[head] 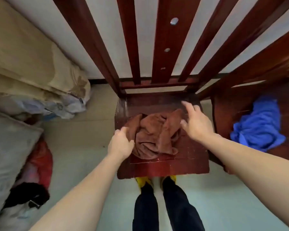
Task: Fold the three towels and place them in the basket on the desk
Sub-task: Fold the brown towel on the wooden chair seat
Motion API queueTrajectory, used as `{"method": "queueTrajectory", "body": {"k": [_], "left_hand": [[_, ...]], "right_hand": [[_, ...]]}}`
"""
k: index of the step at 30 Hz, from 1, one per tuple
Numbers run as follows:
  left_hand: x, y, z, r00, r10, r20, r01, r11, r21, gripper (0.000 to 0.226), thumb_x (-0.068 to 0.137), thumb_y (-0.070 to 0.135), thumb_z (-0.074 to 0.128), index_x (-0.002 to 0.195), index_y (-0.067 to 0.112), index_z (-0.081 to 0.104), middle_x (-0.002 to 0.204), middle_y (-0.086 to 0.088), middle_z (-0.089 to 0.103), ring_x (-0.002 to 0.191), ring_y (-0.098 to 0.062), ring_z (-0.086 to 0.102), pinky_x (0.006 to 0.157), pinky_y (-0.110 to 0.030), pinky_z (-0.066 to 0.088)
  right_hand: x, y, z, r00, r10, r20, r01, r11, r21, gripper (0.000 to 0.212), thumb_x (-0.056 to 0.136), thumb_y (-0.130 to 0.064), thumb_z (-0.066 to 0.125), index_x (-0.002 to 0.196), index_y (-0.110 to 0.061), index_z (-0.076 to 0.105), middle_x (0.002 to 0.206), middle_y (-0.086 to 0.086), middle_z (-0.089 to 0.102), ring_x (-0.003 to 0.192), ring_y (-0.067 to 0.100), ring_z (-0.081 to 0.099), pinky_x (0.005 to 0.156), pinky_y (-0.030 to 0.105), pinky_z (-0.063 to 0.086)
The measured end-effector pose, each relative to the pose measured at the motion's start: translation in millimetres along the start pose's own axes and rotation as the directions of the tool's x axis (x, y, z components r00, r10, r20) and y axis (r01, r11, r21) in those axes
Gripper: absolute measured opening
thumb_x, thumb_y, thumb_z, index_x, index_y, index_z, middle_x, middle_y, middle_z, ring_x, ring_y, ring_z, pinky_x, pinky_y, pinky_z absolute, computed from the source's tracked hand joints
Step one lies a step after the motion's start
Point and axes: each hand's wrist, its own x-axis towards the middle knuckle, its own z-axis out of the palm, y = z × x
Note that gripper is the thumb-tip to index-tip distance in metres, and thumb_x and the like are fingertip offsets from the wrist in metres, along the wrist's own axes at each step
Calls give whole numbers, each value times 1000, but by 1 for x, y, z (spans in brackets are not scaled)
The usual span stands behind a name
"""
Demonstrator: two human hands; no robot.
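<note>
Towel in brown (154, 135) lies crumpled in a loose heap on the seat of a dark red wooden chair (190, 154), near the middle of the seat and a little toward its left edge. The left hand (120, 144) rests at the left near side of that heap, fingers curled down against the cloth; whether it has actually pinched a fold cannot be told from this angle. The right hand (194, 122) hovers above the right side of the heap with its fingers spread wide and slightly blurred, holding nothing and apart from the fabric. A blue towel (257, 125) sits bunched on the seat of a 2nd chair (227, 110) just to the right, well apart from both hands. The slatted back of the 1st chair rises at the far side, with a pale wall behind it. On the floor at the left are beige cushions (32, 67), a grey pillow (8, 147) and a red bag (42, 160). The person's dark trousers (167, 209) and yellow shoes (143, 180) show at the near edge of the chair.
</note>
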Motion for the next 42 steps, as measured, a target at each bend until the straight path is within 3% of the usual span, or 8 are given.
{"method": "queueTrajectory", "body": {"k": [5,8,14,22,28,33,38,42], "left_hand": [[47,1,42,994,108,-31,-106,994,40,66,87,24,62,144,29,29,129,-12,43,110,-38,55,88,-43,46],[45,-7,64,997,73,-25,-68,987,148,39,87,29,61,122,21,46,112,-14,59,104,-40,58,78,-40,45],[19,-36,69,986,-152,72,130,961,246,27,79,34,63,102,21,55,108,-7,62,102,-32,59,78,-35,47],[34,31,78,900,430,66,-431,859,278,54,79,35,59,131,28,49,121,0,56,113,-26,50,91,-40,37],[26,10,69,923,-23,-384,-69,972,-225,24,89,15,45,105,12,62,95,-18,70,92,-39,61,78,-38,46],[4,-28,69,956,-279,-94,286,956,70,24,86,15,49,107,17,59,106,-16,65,99,-38,58,78,-37,44],[9,3,73,972,185,-142,-160,972,170,59,77,31,63,132,22,47,123,-4,54,115,-26,48,95,-41,41],[37,49,85,998,67,-18,-70,976,-205,44,79,41,71,115,18,61,97,-3,67,98,-26,62,86,-37,49]], "right_hand": [[16,-7,57,999,-38,-26,40,996,81,24,85,-21,61,109,-24,64,118,5,54,96,35,60,81,39,48],[-12,12,86,998,12,-69,4,974,227,7,80,-18,68,85,-17,64,100,1,57,81,25,59,72,33,47],[-77,75,95,963,269,-20,-256,936,241,9,80,-11,68,87,-15,68,94,0,65,63,11,55,65,24,36],[-33,75,92,839,515,176,-508,624,594,50,71,-34,82,115,-19,62,100,1,68,92,23,65,86,39,52],[-17,73,61,846,506,-168,-257,663,703,4,87,-20,67,88,-17,63,83,0,66,82,19,61,80,33,47],[-43,84,72,844,535,31,-464,701,542,20,88,-24,67,106,-17,62,89,-1,66,92,24,64,81,35,48],[-36,89,82,848,513,133,-517,743,425,54,80,-40,72,127,-23,53,112,-3,62,99,21,61,87,39,50],[-6,69,87,843,487,226,-506,580,639,7,81,-28,71,85,-23,68,92,0,71,91,25,67,88,45,54]]}}
